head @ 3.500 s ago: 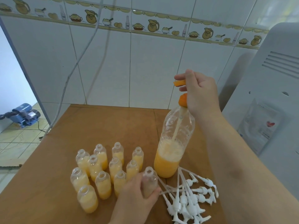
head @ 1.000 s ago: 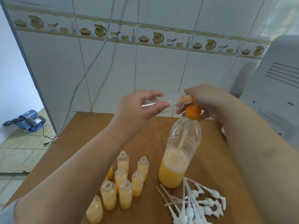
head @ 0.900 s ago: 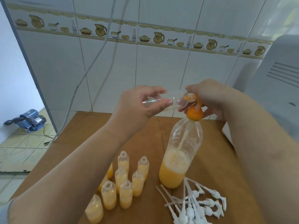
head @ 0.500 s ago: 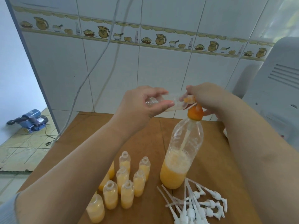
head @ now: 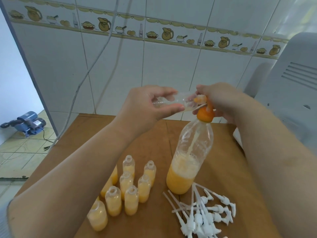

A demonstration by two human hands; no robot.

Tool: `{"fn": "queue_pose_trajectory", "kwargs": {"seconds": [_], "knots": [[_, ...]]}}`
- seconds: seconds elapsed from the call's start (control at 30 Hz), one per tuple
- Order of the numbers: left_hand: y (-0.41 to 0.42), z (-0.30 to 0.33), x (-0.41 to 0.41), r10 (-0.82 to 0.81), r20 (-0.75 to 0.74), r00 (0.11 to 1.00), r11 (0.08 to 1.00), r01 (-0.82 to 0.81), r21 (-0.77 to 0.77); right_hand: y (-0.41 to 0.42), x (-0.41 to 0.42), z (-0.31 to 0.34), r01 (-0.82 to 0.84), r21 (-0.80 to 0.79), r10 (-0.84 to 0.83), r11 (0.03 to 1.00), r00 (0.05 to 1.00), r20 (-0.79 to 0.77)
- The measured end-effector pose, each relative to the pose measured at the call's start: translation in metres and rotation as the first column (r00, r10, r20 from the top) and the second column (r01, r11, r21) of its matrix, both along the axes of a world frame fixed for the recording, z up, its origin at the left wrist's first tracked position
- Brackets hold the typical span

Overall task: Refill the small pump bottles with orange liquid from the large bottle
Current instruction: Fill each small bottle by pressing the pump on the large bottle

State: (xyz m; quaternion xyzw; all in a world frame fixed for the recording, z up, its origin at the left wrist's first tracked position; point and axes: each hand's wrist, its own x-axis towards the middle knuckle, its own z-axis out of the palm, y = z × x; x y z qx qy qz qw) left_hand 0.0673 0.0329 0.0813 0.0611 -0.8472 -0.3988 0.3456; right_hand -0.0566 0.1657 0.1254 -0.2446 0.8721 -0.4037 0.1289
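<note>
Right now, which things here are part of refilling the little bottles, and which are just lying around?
Part of the job:
- small bottle, held sideways in the left hand
- large bottle with orange pump head, worked by the right hand
- filled small bottles on the table
- white pump tops, piled by the large bottle

Lying about:
- blue machine on the floor
- hanging cable
- white appliance

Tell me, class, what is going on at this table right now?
A person is refilling small bottles. The left hand holds a nearly empty small bottle on its side, mouth at the orange pump on the large bottle, which the right hand works. The large bottle is under half full. Filled, uncapped bottles stand on the table, beside a pile of white pump tops.
</note>
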Motion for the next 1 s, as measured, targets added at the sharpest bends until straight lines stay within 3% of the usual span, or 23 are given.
{"fn": "queue_pose_trajectory", "kwargs": {"seconds": [0.2,0.27,0.37,0.57,0.77,1.0], "knots": [[-0.001,-0.005,-0.004,-0.013,0.012,1.0,1.0,0.013,0.014,-0.004,0.001,-0.003,0.028,-0.008,-0.028,1.0,0.999,-0.02],[0.0,-0.008,-0.005,-0.016,0.043,0.999,0.999,0.014,0.036,-0.005,0.001,-0.006,0.003,0.057,-0.001,0.998,0.999,-0.034],[-0.001,-0.003,-0.002,0.0,0.056,0.998,0.999,-0.002,0.039,-0.008,0.005,-0.002,0.071,-0.028,-0.071,0.997,0.997,0.013],[-0.006,0.011,0.002,0.023,0.03,0.999,0.999,-0.021,-0.046,-0.003,0.003,0.002,0.017,-0.061,-0.016,0.998,1.0,0.015],[-0.002,-0.001,0.0,0.008,0.08,0.997,1.0,-0.008,-0.003,-0.007,0.005,-0.005,0.064,-0.023,-0.063,0.998,0.997,0.045],[0.0,0.013,0.003,0.015,0.011,1.0,0.998,-0.015,-0.063,0.0,0.008,0.006,0.022,-0.069,-0.023,0.997,1.0,-0.011]]}}
